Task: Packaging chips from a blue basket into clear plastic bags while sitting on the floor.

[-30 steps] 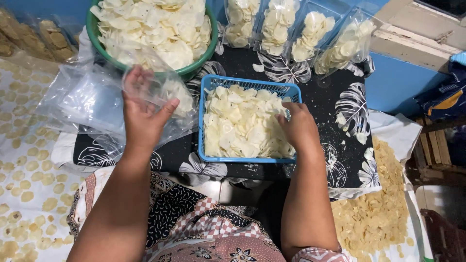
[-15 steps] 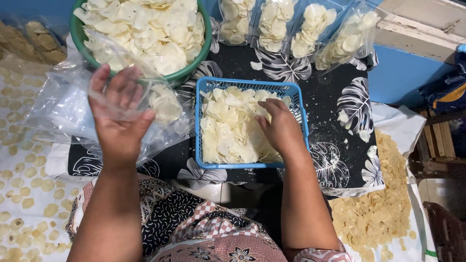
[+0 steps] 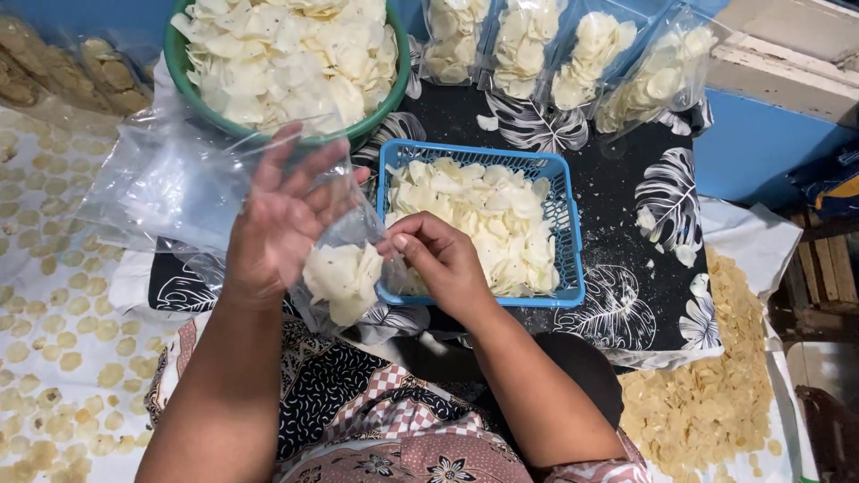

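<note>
1. Left hand [image 3: 277,219], centre-left of frame, grips the clear plastic bag [image 3: 344,268]; keep its mouth spread wide.
2. Right hand [image 3: 438,255] pinches the bag edge beside the blue basket [image 3: 568,224] of chips [image 3: 479,219]; feed small handfuls gently to avoid breakage.

A black cloth with white leaf print [image 3: 626,215] covers the floor. On it sit a blue plastic basket [image 3: 573,234] of pale chips, a green basin [image 3: 176,63] heaped with chips, and four filled clear bags [image 3: 586,58] along the far edge.
</note>
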